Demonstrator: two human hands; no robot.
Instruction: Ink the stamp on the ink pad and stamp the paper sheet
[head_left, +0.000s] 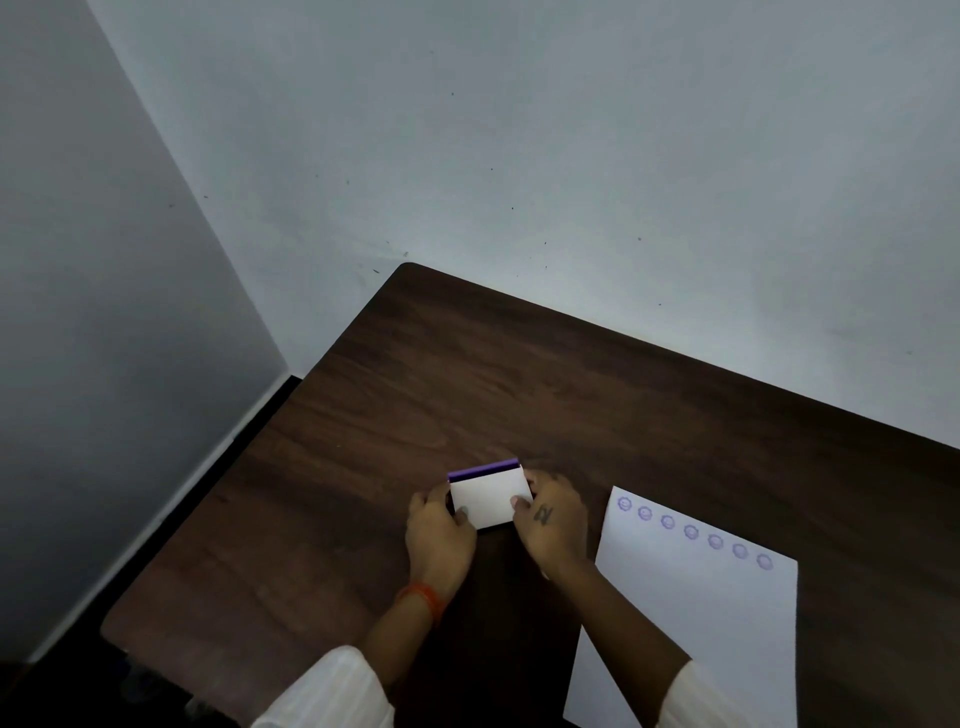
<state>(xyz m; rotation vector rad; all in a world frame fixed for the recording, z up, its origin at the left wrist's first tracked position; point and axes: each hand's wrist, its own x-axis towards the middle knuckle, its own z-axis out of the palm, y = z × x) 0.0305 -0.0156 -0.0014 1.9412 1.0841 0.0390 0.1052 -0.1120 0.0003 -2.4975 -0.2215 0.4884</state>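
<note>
A small ink pad case (488, 496) with a white lid and a purple far edge rests on the dark wooden table (415, 389). My left hand (439, 540) grips its left side and my right hand (550, 519) grips its right side, thumbs resting on the lid. The lid looks closed or nearly closed. A white paper sheet (701, 639) lies to the right, under my right forearm, with a row of several round purple stamp marks (691, 531) along its far edge. No stamp is visible.
The table's far edge runs along a pale wall (519, 156). Its left edge (218, 499) borders a gap beside a second wall. Bare wood extends beyond the ink pad and left of my hands.
</note>
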